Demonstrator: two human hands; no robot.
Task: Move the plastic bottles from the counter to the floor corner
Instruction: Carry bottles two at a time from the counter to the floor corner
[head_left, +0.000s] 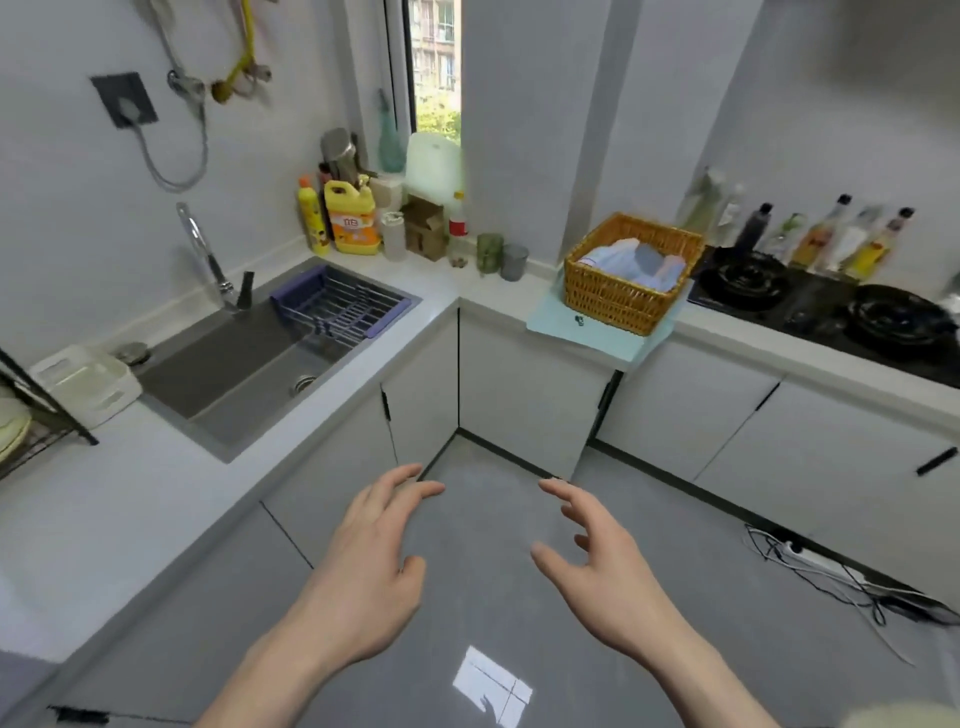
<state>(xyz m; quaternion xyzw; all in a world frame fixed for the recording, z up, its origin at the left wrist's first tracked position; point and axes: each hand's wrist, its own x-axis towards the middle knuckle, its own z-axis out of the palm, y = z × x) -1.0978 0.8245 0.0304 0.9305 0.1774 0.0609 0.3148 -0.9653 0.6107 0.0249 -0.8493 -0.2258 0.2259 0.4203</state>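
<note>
Plastic bottles stand at the back corner of the white counter (436, 291): a yellow detergent jug (352, 218), a slim yellow bottle (310, 217), a clear bottle with a red label (458, 231) and a translucent bottle (394, 236). My left hand (371, 556) and my right hand (597, 556) hover low in front of me, over the grey floor, fingers spread and holding nothing. The floor corner (460, 441) lies just beyond the fingertips, where the two cabinet runs meet.
A sink (249, 358) with a drain rack is at left. A wicker basket (631, 273) on a blue board overhangs the counter edge. Sauce bottles (831, 239) and a black stove (821, 306) are at right. Cables and a power strip (821, 566) lie on the floor at right.
</note>
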